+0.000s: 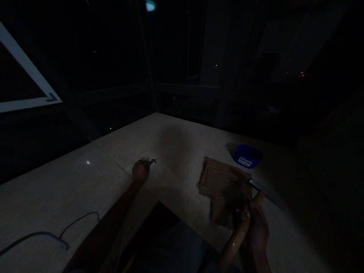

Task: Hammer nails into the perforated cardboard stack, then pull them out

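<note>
In the head view my right hand (257, 227) is wrapped round the wooden handle of a hammer (237, 239). Its long, narrow metal head tapers toward the right. Below the hammer lies a ragged brown piece of cardboard (213, 178), partly in shadow, with a few small dark thin bits (232, 181) on it. Farther left, my left hand (140, 171) rests closed on the pale surface. Thin dark nail-like pieces (153, 161) stick out at its fingertips; the dim light hides their exact kind.
Behind the cardboard stands a blue plastic tub (248, 156) with a white label. A grey cable (36, 234) curls at the lower left of the pale tabletop (176, 132). Dark window frames border the far edges, and a white frame (28, 104) shows at left.
</note>
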`<state>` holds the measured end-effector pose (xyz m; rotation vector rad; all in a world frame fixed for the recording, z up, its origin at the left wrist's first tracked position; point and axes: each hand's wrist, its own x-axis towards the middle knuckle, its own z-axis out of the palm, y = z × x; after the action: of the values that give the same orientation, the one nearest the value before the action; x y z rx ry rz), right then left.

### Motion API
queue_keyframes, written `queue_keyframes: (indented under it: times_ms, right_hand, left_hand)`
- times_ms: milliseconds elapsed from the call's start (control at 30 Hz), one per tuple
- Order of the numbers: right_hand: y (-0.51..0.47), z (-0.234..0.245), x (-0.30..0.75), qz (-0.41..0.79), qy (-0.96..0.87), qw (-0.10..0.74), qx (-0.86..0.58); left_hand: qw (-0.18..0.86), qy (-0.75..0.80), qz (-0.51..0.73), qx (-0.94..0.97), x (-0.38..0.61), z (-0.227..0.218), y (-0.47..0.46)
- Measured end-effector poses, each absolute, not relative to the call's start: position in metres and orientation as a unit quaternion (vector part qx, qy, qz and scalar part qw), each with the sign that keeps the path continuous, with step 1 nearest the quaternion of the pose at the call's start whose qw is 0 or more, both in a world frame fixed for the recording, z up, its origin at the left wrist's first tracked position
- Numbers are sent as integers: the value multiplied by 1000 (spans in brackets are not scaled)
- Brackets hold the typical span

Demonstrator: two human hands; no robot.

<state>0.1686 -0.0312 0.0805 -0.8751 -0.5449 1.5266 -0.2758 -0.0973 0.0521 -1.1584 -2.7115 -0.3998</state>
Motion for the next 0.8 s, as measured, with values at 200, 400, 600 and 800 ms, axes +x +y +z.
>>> queue_keyframes:
  times_ms: [200, 400, 600, 800]
  right_hand:
    - [-29, 77, 169, 663, -228, 597, -389]
    - [-27, 76, 169, 668, -225, 598, -383]
    - [-27, 74, 170, 665, -240, 594, -383]
    - [-27, 75, 168, 658, -253, 599, -380]
  left_hand:
    - [77, -906, -151, -388, -276, 53, -90]
    - [78, -886, -150, -432, -275, 53, -89]
    - [73, -873, -143, -461, -275, 55, -86]
    - [64, -868, -124, -476, -284, 62, -78]
